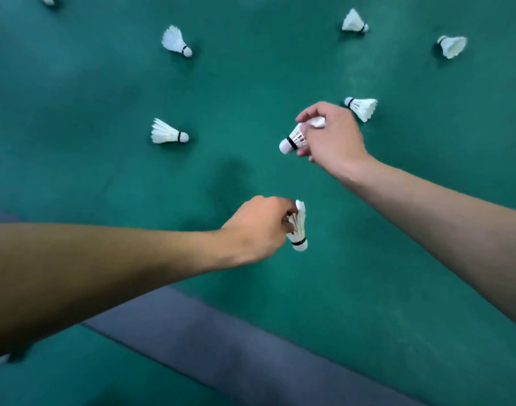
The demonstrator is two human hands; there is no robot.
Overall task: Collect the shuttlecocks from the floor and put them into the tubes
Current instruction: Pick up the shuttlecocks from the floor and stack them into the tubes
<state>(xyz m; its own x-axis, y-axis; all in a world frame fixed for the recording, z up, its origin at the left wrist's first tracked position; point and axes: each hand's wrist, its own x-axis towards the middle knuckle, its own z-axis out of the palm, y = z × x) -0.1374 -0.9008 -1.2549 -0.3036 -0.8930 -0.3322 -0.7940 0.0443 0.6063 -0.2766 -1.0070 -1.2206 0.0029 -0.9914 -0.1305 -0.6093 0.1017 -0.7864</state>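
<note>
Nothing to read down here, not a word, number or logo anywhere. The shuttlecocks carry only a plain black band round the cork, like the one in the right hand [333,136] and the one in the left hand [259,230], no brand print legible. The green floor [104,92] shows no lettering, and the grey stripe [221,341] across it is bare of markings.

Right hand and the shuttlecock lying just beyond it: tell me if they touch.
Apart. The head view shows a strip of green floor between the right hand and the shuttlecock on the floor.
</note>
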